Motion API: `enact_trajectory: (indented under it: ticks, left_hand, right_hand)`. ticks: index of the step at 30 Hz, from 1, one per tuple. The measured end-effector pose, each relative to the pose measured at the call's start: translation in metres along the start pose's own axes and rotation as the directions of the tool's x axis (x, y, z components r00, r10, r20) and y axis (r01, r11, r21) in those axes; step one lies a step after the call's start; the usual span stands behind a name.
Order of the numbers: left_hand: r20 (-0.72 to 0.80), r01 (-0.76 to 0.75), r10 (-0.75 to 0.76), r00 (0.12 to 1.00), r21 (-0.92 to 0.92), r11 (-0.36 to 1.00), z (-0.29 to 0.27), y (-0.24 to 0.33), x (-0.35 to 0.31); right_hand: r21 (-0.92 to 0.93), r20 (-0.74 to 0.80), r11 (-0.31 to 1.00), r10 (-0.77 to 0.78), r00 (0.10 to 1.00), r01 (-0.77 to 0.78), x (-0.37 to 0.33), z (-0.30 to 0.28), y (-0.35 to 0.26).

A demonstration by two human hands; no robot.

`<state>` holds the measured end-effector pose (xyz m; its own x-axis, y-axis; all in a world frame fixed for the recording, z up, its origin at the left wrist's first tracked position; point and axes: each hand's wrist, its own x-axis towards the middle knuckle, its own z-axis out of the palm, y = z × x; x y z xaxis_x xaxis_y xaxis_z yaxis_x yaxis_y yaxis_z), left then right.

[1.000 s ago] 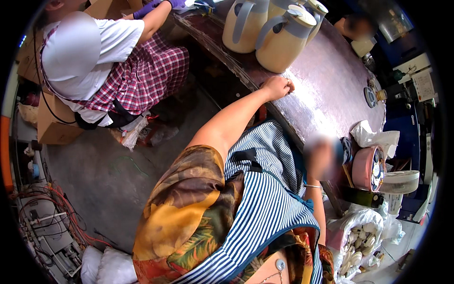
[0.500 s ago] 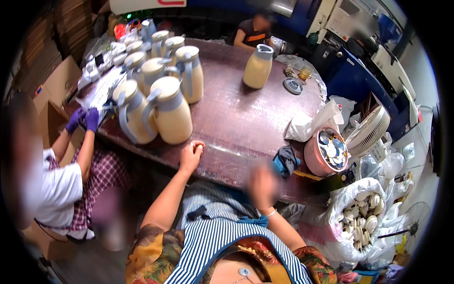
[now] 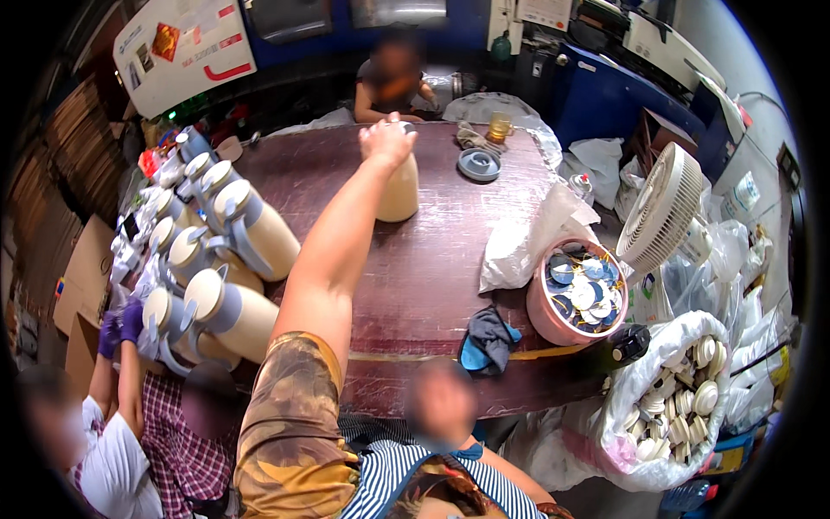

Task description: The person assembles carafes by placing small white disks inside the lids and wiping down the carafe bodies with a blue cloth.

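Note:
My left arm stretches far across the table (image 3: 424,277), and my left hand (image 3: 387,141) is closed over the neck of a cream jug (image 3: 399,192). That jug stands upright, its grey top mostly hidden by my fingers. Near the table's front edge is my right hand (image 3: 441,402), smeared so that its fingers do not show. A dark grey and blue cloth (image 3: 489,340) lies just beyond it. At the left, several cream vacuum jugs (image 3: 242,320) with grey collars and handles stand close together.
At the right stand a pink bucket (image 3: 538,303) of small round parts, a white fan (image 3: 661,208) and a white sack (image 3: 618,432) of cream lids. A grey ring-shaped part (image 3: 478,165) lies far right. A purple-gloved co-worker (image 3: 121,333) is left; another person (image 3: 393,82) sits opposite.
My left hand has gone from the table's front edge to the lone jug at the far side and closed on its top. The view has shifted. My right hand remains near the front edge.

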<state>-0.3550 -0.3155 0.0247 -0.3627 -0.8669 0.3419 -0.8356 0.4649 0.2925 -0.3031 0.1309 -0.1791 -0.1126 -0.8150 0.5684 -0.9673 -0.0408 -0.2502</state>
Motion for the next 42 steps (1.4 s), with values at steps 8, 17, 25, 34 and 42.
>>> enact_trajectory:
  ticks: [8,17,25,34,42]
  left_hand:
    - [-0.263,-0.39,0.397,0.879,0.08,0.917,0.009,-0.059,-0.083]
    - [0.145,-0.681,0.706,0.694,-0.187,0.708,-0.146,-0.088,-0.281]
    - [-0.408,-0.437,0.253,0.877,-0.462,0.772,-0.127,-0.084,-0.356]
    - [0.051,0.056,-0.024,0.998,-0.951,0.303,-0.062,-0.052,-0.454]
    - [0.114,0.097,0.047,0.992,-0.957,0.274,-0.077,-0.051,-0.459]
  right_hand:
    - [0.028,0.009,0.997,-0.066,0.998,0.066,-0.015,0.013,0.004]
    - [0.398,-0.015,0.916,0.073,0.997,-0.061,-0.007,0.0,0.01]
    - [-0.218,-0.421,0.906,0.248,0.872,-0.363,0.108,-0.107,0.117]
    - [-0.54,-0.154,0.773,0.298,0.942,-0.333,0.139,-0.091,0.231]
    - [0.508,-0.503,0.794,0.589,0.633,-0.335,0.133,-0.119,0.205]
